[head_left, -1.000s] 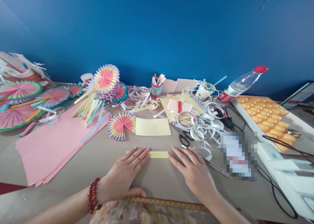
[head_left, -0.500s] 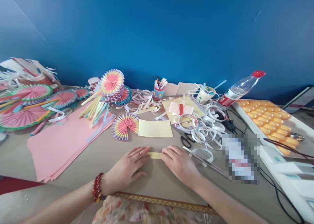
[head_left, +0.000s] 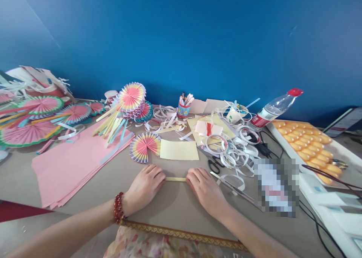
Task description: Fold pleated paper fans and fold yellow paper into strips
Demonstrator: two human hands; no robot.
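A narrow folded strip of pale yellow paper [head_left: 175,179] lies on the grey table in front of me. My left hand [head_left: 144,185], with a red bead bracelet at the wrist, has its fingers curled over the strip's left end. On the strip's right end rests my right hand [head_left: 204,188], fingers bent and gripping it. Only the short middle part of the strip shows between the two hands. Just behind it lie a flat yellow sheet [head_left: 178,150] and a small pleated paper fan [head_left: 145,146].
A stack of pink paper [head_left: 70,165] lies at left, with more paper fans [head_left: 31,118] beyond it. Scissors [head_left: 213,163], white paper rings [head_left: 234,150], a pen cup [head_left: 183,106], a plastic bottle [head_left: 273,108] and an orange tray [head_left: 307,143] fill the right.
Both hands went from lying flat on the strip to curling around its ends and came closer together. The visible part of the strip is now shorter and thinner. The view shifted slightly.
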